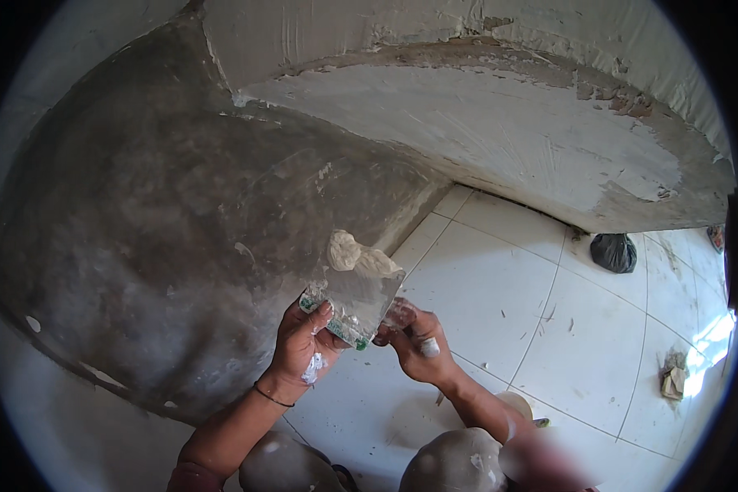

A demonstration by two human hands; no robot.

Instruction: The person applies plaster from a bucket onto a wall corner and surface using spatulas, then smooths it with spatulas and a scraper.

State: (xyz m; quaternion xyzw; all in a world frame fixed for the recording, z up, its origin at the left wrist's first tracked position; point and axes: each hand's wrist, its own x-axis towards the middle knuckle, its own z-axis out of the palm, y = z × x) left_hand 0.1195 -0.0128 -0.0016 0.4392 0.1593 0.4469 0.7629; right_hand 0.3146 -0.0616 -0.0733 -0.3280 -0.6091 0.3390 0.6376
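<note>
Cream paste point(344, 251) sits on the far edge of the flat plate point(359, 293), which I see before the grey wall point(164, 221); the left hand point(299, 344) has its fingers clamped on its near left side; the right hand point(420, 348) bunches its fingers at the right corner, and I cannot tell whether they grip; a black bag point(613, 252) rests on the white floor point(582, 353).

The head-worn fisheye camera looks steeply down, close above the left hand point(299, 348) and right hand point(418, 344), toward white floor tiles point(488, 283).
</note>
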